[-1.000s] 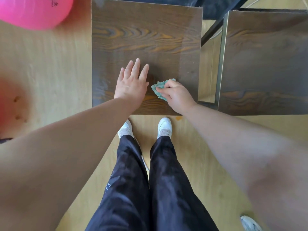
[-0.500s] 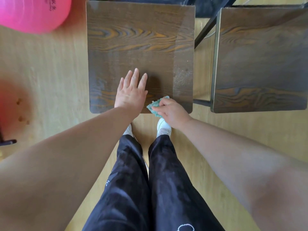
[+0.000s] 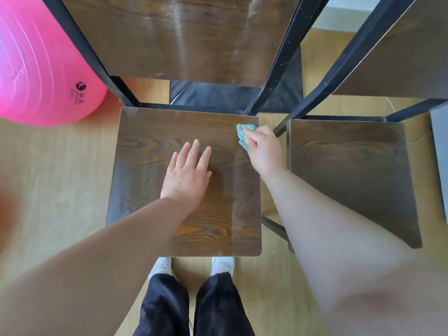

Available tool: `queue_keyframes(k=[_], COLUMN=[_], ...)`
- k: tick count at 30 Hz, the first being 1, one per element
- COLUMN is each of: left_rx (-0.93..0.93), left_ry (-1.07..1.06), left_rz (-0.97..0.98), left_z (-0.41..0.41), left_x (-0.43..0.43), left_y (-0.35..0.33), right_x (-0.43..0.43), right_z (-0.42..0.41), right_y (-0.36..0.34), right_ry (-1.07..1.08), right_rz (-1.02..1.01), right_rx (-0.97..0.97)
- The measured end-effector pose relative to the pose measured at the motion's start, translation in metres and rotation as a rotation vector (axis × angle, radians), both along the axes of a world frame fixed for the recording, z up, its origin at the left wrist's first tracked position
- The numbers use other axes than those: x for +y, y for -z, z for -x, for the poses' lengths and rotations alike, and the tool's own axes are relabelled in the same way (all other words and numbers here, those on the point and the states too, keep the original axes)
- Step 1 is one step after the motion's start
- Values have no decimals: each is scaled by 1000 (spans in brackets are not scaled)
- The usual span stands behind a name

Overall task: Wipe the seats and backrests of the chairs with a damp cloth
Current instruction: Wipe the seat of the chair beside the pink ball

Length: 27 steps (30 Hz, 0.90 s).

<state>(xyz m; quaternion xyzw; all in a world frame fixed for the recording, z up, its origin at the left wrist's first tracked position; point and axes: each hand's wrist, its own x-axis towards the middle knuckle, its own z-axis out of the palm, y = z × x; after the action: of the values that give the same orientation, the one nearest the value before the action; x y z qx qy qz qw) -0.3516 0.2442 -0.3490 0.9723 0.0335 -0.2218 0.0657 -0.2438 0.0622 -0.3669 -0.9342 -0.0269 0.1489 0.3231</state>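
You lean over a dark wood-grain seat (image 3: 145,146), your right hand (image 3: 265,151) clenched round a bunched teal cloth (image 3: 242,135) at the seat's far right corner. The cloth sits pressed to the wood just in front of the black frame post (image 3: 278,69) and shows only on the left side of your curled fingers. Your left hand (image 3: 185,177) lies flat on the middle of the seat, fingers straight and slightly spread, grasping nothing. It rests to the left of the cloth and nearer to you, apart from it, with bare wood between the two. A pale dusty strip runs along the seat's right edge, from below the cloth toward the front corner. The backrest (image 3: 181,40) rises beyond the seat, streaked with light smears. A second seat (image 3: 351,170) stands just to the right, beyond your right forearm. A pink ball (image 3: 36,69) rests on the light wooden floor (image 3: 60,178) at the far left. Your white shoes (image 3: 223,264) and black trousers (image 3: 164,306) stand at the seat's near edge.
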Motion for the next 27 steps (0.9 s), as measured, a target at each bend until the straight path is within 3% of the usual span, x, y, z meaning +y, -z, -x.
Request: queue_keyframes(k=[4, 11, 16, 21, 27], left_rx=[-18, 19, 58, 85, 106], left_ry=[32, 64, 65, 80, 81], left_rz=[9, 13, 23, 27, 24], left_z=[-27, -39, -33, -22, -3], left_x=[0, 5, 3, -1, -1], left_y=[5, 19, 20, 16, 13], right_x=[5, 14, 14, 12, -5], right_z=[-50, -55, -57, -36, 21], right_y=[14, 25, 18, 15, 15], right_ry=[-76, 174, 201, 108, -152], right_rz=[56, -78, -126, -20, 77], right_rx=[-12, 104, 138, 125, 67])
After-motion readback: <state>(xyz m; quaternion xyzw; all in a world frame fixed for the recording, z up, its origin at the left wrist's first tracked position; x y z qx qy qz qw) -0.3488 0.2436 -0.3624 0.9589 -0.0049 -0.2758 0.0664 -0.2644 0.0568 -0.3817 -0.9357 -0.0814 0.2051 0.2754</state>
